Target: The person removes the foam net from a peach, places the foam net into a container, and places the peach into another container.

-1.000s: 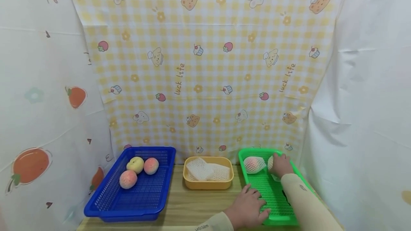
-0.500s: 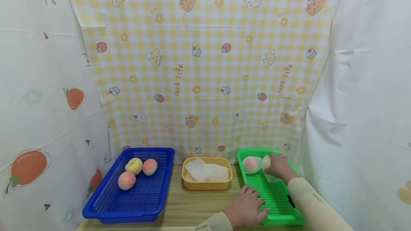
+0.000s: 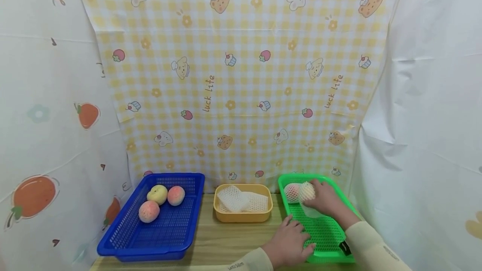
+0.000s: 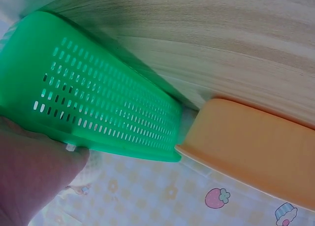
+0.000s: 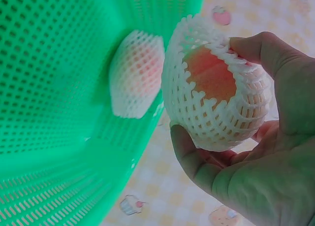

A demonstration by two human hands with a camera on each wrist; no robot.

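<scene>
In the head view my right hand (image 3: pixel 325 198) holds a peach in a white foam net (image 3: pixel 306 192) over the far part of the green basket (image 3: pixel 321 258). The right wrist view shows thumb and fingers curled around this netted peach (image 5: pixel 214 95), pink fruit showing through the net's opening. Another netted peach (image 5: pixel 138 71) lies in the basket, partly covered by the held one in the head view (image 3: pixel 291 193). My left hand (image 3: pixel 288 244) rests with spread fingers on the basket's near left rim; the left wrist view shows it along that rim (image 4: pixel 123 152).
At the left stands a blue basket (image 3: pixel 165 237) with two pink peaches (image 3: pixel 149 211) and a yellow one (image 3: pixel 157 195). Between the baskets is a yellow-orange box (image 3: pixel 242 217) holding white foam nets (image 3: pixel 233 198). Patterned cloth (image 3: pixel 241 78) hangs behind the wooden table (image 3: pixel 214 229).
My right hand has moved left with the netted peach, bringing it beside the other netted one and turning it. The left hand has stayed on the basket's rim.
</scene>
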